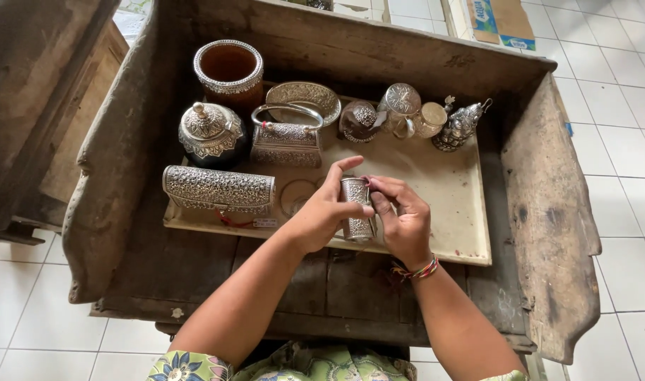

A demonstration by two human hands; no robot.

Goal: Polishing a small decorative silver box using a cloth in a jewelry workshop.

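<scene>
1. A big old wooden box [548, 212] with rough, worn walls stands on a white tiled floor [619, 92]. Inside it lies a flat cream tray [449, 212] that carries many silver pieces.
2. Both hands hold a small silver cup [355, 209] above the front edge of the tray, near its middle. The left hand [322, 215] has its grip closed around the left side of the cup, with the thumb across the front. The right hand [401, 222] grasps the right side, with the fingertips on the rim.
3. The cup is a narrow cylinder covered with fine embossed pattern. Its lower part is hidden behind the fingers.
4. At 9 o'clock from the cup lies a long embossed silver case [218, 189]. At 11 o'clock stand a silver handbag [287, 137] with a curved handle and a round lidded jar [211, 132].
5. At the back, about 10 o'clock, stands a brown cup with silver rim [228, 70]; it looks empty inside. An oval silver bowl [305, 97] lies behind the handbag.
6. At 1 o'clock there is a group of small silver pots [407, 111]; their shapes overlap and are hard to tell apart.
7. A woven bracelet [417, 270] is on the right wrist.
</scene>
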